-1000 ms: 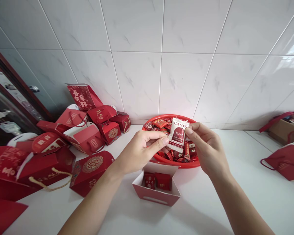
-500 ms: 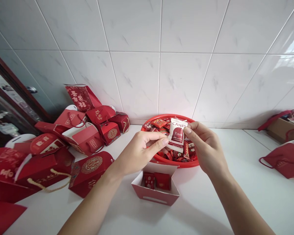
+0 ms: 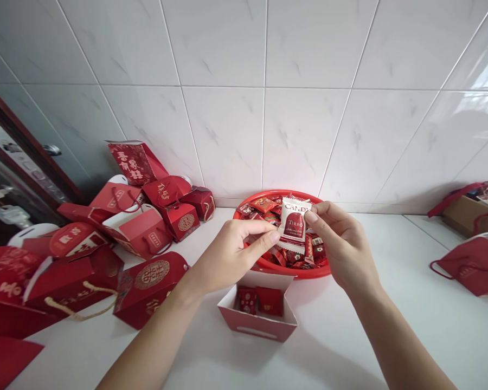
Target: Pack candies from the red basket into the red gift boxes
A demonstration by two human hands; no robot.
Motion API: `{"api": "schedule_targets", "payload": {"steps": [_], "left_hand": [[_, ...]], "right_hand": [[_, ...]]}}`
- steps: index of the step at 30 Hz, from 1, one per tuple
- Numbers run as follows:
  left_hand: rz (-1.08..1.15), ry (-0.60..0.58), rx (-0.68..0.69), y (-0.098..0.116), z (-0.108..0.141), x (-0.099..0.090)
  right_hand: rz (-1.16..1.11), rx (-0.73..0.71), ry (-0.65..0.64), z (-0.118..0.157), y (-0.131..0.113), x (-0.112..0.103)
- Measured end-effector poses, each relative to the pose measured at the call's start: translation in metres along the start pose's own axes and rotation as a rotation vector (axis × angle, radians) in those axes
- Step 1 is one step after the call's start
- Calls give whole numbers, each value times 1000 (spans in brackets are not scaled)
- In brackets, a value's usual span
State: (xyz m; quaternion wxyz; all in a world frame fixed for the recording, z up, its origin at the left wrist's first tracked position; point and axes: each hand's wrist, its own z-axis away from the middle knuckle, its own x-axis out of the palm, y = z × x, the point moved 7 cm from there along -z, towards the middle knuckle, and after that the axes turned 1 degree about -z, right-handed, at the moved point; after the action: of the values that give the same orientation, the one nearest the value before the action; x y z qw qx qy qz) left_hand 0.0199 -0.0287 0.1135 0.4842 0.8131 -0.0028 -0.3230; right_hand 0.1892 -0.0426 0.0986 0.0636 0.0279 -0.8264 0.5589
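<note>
A white and red candy packet [image 3: 294,225] is pinched between my two hands, above a red basket [image 3: 325,271] full of wrapped sweets. My left hand [image 3: 238,252] grips its lower left corner with thumb and fingertips. The packet's upper right edge is between the thumb and fingers of my right hand [image 3: 341,241]. Below my hands stands an open red box [image 3: 258,324] with white inner walls, holding two red packets [image 3: 269,301] on the white counter.
Several red gift boxes [image 3: 150,276] are piled at the left, some with cord handles. A red bag [image 3: 474,265] lies at the right, with a cardboard box [image 3: 457,216] behind it. White wall tiles [image 3: 223,141] rise behind the basket. A dark door frame with keys is at far left.
</note>
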Motion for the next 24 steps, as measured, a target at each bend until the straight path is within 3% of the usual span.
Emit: {"api": "schedule_targets", "payload": {"steps": [8,17,24], "left_hand": [[236,-15,23,5,-2,4],[113,67,35,5,0,-3],[158,67,49,4,0,-3]], "right_hand": [[89,-59,-75,1,-10,3],[187,-91,-93,2,-11,4],[195,-103,-93,2,-13,6]]}}
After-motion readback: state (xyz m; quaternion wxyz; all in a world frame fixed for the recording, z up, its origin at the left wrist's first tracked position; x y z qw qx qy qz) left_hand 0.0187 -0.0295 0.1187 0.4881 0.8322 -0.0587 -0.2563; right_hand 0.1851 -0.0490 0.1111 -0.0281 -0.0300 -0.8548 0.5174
